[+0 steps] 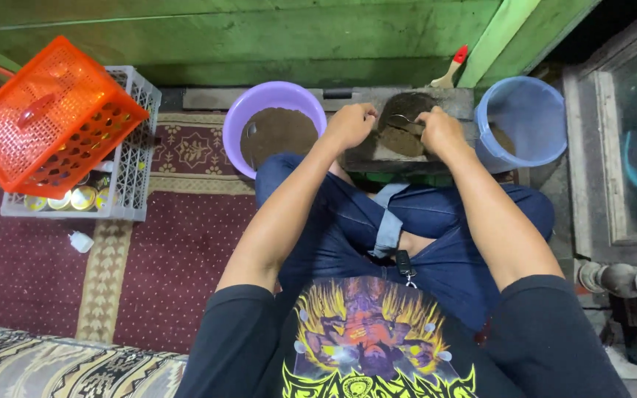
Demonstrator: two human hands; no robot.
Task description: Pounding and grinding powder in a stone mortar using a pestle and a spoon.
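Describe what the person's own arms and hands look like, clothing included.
Both arms are bare from above the elbow down, under short black sleeves of a black T-shirt with a bright yellow and purple graphic. The left hand and the right hand are bare: no gloves, and no watch or rings visible.

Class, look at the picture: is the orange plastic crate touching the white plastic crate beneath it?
Touching. The head view shows the orange plastic crate resting tilted on the white plastic crate's top rim, with no gap between them.
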